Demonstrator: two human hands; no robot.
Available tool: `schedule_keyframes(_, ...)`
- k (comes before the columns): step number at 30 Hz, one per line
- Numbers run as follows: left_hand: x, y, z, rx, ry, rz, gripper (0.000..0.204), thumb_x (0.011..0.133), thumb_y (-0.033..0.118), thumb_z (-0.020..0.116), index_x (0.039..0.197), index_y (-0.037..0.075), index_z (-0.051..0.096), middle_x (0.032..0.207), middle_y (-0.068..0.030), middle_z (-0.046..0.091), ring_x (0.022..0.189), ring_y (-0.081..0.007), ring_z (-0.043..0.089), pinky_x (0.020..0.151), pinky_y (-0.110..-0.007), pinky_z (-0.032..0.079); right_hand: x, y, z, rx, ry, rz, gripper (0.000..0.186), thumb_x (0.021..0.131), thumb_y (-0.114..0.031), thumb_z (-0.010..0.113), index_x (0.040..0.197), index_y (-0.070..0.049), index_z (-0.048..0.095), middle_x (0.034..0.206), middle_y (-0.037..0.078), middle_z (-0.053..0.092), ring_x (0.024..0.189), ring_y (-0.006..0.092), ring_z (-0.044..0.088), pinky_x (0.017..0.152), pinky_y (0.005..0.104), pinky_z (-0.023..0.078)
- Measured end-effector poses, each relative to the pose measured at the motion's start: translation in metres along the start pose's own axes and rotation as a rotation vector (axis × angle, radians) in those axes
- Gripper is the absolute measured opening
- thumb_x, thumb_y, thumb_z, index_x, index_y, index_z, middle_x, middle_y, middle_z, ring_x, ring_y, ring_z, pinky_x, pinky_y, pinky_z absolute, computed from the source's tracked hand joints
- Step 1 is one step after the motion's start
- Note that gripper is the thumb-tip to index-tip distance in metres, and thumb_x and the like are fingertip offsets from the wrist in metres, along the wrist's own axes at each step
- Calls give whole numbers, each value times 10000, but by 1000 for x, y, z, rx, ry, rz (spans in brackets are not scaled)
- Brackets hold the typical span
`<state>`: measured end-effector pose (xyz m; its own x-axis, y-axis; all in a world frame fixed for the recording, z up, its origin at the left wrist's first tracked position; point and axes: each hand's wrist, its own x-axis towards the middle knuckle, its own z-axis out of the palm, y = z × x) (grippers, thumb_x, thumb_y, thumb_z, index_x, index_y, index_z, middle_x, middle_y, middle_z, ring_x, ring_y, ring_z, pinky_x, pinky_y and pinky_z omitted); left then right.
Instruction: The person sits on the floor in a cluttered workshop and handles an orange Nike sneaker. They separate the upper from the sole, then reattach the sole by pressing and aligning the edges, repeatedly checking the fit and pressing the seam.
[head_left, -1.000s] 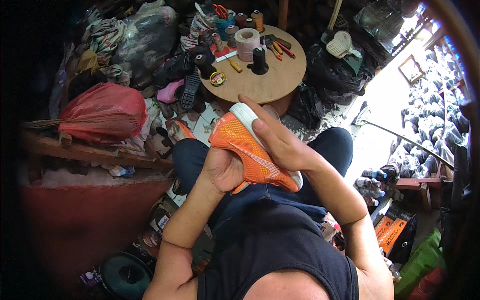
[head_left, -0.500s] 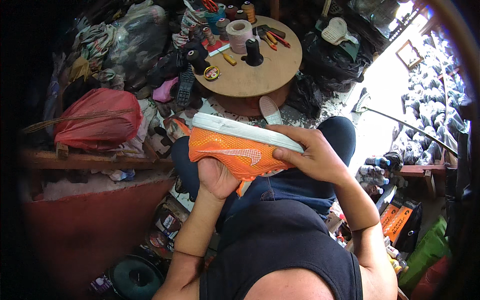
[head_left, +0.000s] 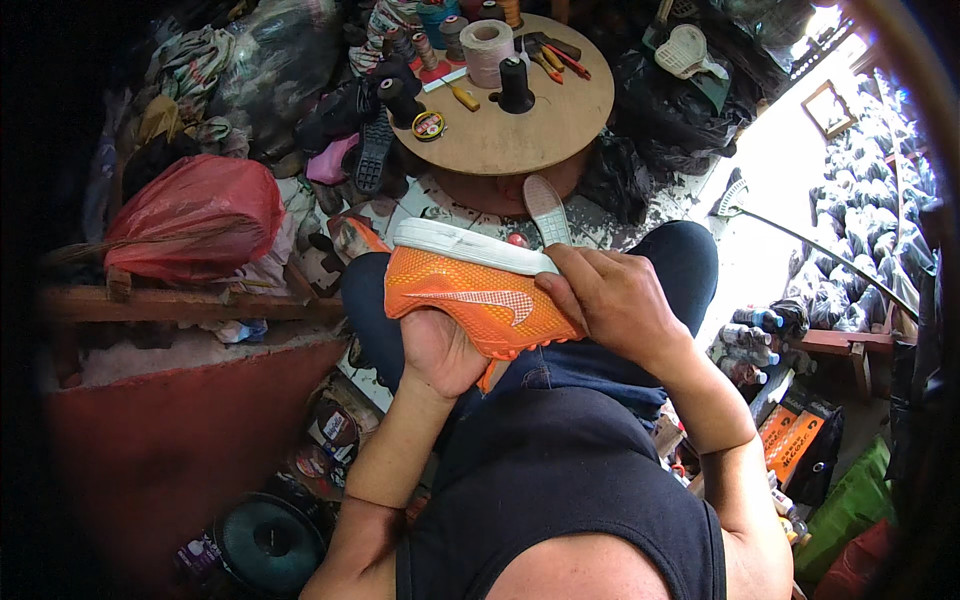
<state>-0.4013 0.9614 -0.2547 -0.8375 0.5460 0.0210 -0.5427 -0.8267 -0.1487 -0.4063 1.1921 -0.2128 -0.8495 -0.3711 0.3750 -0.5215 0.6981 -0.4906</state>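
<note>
An orange mesh sneaker (head_left: pixel 470 300) with a thick white sole is held over my lap, its sole turned up and away from me. My left hand (head_left: pixel 438 350) is under the heel end, with the fingers inside the shoe or behind its upper, out of sight. Round the toe end, my right hand (head_left: pixel 615 300) is closed, thumb on the near side and fingers over the white sole. On the floor beyond the shoe lies a loose pale shoe sole (head_left: pixel 545 210).
A round wooden table (head_left: pixel 560 125) ahead carries thread spools, a yellow-handled awl (head_left: pixel 462 95) and pliers. To the left, a red plastic bag (head_left: pixel 205 220) sits on a wooden ledge. Plastic bottles (head_left: pixel 750 345) and a green bag (head_left: pixel 850 495) are at right. Dark bags surround the table.
My right hand has slid back a little along the sole, its fingers now more bent over the toe end. The shoe has shifted slightly right within the view.
</note>
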Motion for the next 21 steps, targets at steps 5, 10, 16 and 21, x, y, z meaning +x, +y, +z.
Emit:
schedule_keyframes(5,-2,-4,-3,-12,48,42,816,1094,666,402,1605,31,426,1646,-206,462,1509,-392,456,1278,-581,330,-1,1,2,-94,65,-90,317,1013,-242,733,1159,34,680,842,138,725,682,304,726,633,388,594)
schedule_keyframes(10,-1,-7,1,81,-3,47,803,1101,655,389,1608,34,426,1653,-208,454,1511,-404,449,1284,-588,313,0,0,-3,-84,75,-168,411,985,-240,756,1284,29,674,1009,163,764,807,337,756,716,394,617)
schedule_keyframes(16,-6,-8,17,204,63,97,741,1104,616,430,1573,45,488,1620,-202,502,1465,-404,497,1256,-615,328,1,2,-17,113,-49,-141,658,980,-352,748,1518,-21,564,1334,205,708,1063,372,741,924,456,599)
schedule_keyframes(21,-11,-8,17,167,88,60,746,1102,613,444,1592,51,472,1644,-202,478,1490,-399,479,1258,-619,331,0,3,-18,126,-64,-139,745,954,-392,766,1581,-72,521,1376,197,693,1105,383,728,948,458,587)
